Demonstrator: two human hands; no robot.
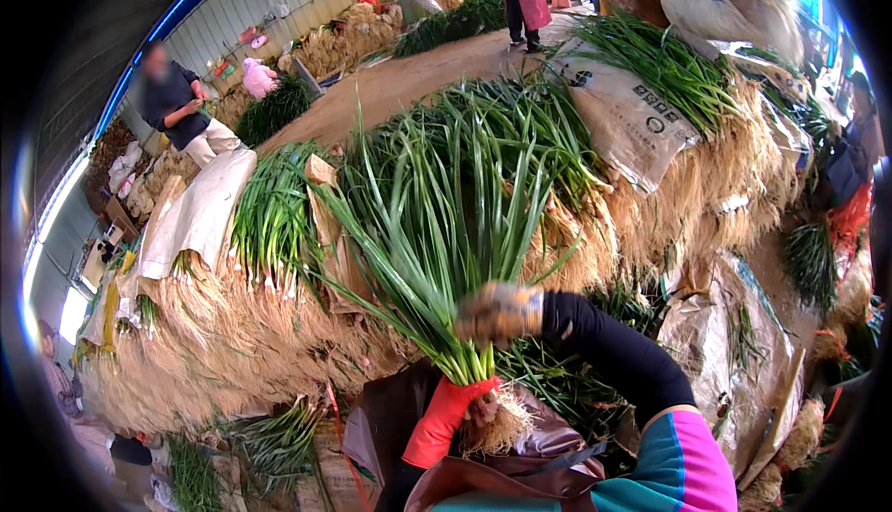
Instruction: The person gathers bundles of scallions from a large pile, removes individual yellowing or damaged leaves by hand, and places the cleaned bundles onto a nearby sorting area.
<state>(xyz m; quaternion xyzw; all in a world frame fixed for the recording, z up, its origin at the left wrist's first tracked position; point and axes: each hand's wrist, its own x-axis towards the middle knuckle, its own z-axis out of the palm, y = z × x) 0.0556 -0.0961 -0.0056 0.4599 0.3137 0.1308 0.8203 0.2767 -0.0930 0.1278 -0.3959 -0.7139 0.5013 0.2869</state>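
Observation:
A bunch of green garlic [446, 205] stands upright before me, its long flat leaves fanning out above pale stems and stringy tan roots. My left hand [446, 419], in a red glove, is wrapped round the base of the stems, just above the roots. Beside the leaves, a little higher, is my right hand [502, 314] in a grey and yellowish glove. It is smeared by motion, so its fingers and anything in them cannot be made out. A brown apron [455, 484] covers my lap below the roots.
Long stacks of rooted green garlic [269, 215] run across in front, with roots [223, 345] toward me. Printed sacking [632, 122] lies over part of the right stack. Loose leaves [576, 391] lie near my right elbow. A person [186, 103] stands far left; others are at the back.

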